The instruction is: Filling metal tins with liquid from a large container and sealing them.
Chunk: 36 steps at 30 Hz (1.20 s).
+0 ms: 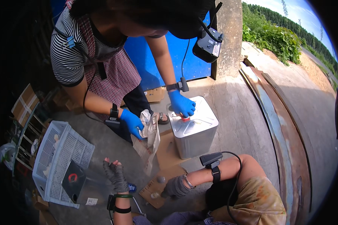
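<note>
My left hand [116, 177], in a grey fingerless glove, is raised with its fingers apart and nothing in them. It is beside a square metal tin [95, 185] lying on its side, with a red ring on its end face. My right hand [176, 186], also grey-gloved, is low over a flat cardboard piece [148, 189]. Its fingers look bunched and partly hidden, touching or close to a small whitish round piece [155, 195]. Opposite me, a person in blue gloves has one hand on the red-rimmed opening [185, 119] of an upright tin [197, 140]; the other holds crumpled paper [151, 137].
A pale blue plastic basket [69, 144] stands at the left by a rack [24, 127] with a cardboard box [25, 100]. Long rusty metal sheets [278, 138] lie along the right. Behind the other person is a blue panel [150, 60].
</note>
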Tool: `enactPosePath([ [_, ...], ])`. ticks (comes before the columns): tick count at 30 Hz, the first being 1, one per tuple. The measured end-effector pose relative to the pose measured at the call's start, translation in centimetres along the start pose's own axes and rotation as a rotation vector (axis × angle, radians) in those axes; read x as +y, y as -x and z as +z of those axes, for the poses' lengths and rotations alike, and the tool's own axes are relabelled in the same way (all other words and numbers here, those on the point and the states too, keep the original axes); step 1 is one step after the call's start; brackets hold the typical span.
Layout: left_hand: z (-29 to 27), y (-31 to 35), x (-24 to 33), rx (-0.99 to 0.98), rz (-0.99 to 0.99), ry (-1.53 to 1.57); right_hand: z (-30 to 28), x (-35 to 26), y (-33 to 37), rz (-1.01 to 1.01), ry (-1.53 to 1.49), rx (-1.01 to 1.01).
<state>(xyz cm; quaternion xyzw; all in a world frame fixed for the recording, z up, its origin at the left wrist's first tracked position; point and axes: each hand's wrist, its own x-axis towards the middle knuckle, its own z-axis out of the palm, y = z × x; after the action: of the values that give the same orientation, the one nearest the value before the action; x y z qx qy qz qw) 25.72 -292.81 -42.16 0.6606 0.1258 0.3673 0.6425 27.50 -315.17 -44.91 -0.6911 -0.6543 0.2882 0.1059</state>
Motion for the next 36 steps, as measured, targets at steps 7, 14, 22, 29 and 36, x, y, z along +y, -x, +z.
enactPosePath([
  [7,0.5,0.0,-0.4,-0.008,-0.020,0.001,-0.7,-0.1,0.1,0.011,0.045,-0.087],
  [14,0.3,-0.3,-1.6,-0.001,-0.039,-0.035,-0.5,-0.1,-0.2,0.097,-0.087,-0.098],
  [22,0.5,-0.4,-3.1,-0.015,-0.061,-0.014,-0.8,0.3,-0.2,0.001,-0.013,-0.098],
  [29,0.7,-0.3,-3.5,-0.027,-0.092,0.023,0.1,1.3,-0.8,-0.065,0.035,-0.043],
  [36,0.5,-0.5,-5.0,-0.045,-0.108,0.013,0.6,1.7,-1.2,-0.034,-0.113,-0.061],
])
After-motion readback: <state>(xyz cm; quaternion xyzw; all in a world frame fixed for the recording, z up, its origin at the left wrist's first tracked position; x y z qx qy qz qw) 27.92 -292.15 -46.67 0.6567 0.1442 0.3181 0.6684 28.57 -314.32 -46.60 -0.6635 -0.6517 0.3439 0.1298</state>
